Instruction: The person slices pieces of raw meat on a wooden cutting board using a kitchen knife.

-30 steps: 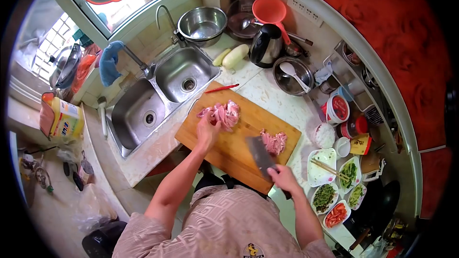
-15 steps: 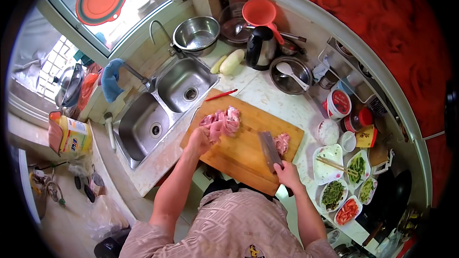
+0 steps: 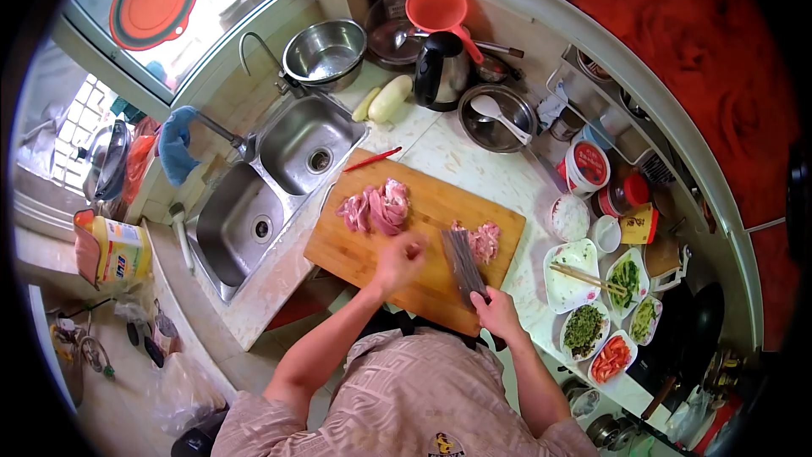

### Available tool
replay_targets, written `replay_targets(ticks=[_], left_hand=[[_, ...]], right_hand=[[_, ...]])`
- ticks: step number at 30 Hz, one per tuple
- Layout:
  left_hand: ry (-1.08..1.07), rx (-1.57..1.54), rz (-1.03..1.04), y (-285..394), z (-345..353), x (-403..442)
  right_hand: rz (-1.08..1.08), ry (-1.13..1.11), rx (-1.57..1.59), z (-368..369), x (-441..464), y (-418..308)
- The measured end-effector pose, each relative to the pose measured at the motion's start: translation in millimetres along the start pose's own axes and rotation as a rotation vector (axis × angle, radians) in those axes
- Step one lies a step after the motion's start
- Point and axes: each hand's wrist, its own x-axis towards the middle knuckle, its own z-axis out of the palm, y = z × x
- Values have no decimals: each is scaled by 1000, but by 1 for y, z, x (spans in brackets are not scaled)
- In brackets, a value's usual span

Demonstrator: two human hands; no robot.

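My right hand (image 3: 497, 313) grips a cleaver (image 3: 463, 262), its broad grey blade standing over the right half of the wooden cutting board (image 3: 427, 288). Just right of the blade lies a small heap of cut raw meat (image 3: 484, 241). Larger pink slices of raw meat (image 3: 387, 206) rest at the board's upper left. My left hand (image 3: 401, 261) is over the board between those slices and the cleaver; motion smears its fingers, so what they hold, if anything, cannot be made out. A red-handled knife (image 3: 373, 159) lies along the board's top left edge.
A double steel sink (image 3: 283, 186) adjoins the board on the left. Behind stand a kettle (image 3: 441, 72), a steel bowl (image 3: 497, 118) with a white ladle, and pale peeled vegetables (image 3: 389, 100). On the right, chopsticks (image 3: 588, 278) cross a white dish beside dishes of chopped greens (image 3: 584, 328) and red pieces (image 3: 611, 359).
My left hand has left the larger meat slices and moved right and toward me, nearer the cleaver. The cleaver stays beside the small meat heap in my right hand. The whole view has shifted slightly.
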Motion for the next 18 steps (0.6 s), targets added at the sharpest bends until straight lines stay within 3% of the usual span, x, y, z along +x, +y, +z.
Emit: replay_targets(ticks=[2, 5, 12, 18], left_hand=[[-333, 372, 2, 14, 5, -18], [-41, 246, 140, 7, 9, -38], [-56, 639, 519, -19, -6, -18], [-26, 662, 388, -33, -1, -8]], right_hand=[[30, 25, 2, -3, -8, -13], [15, 71, -43, -6, -16, -24], [-89, 25, -176, 1, -15, -36], [-88, 37, -277, 4, -2, -32]])
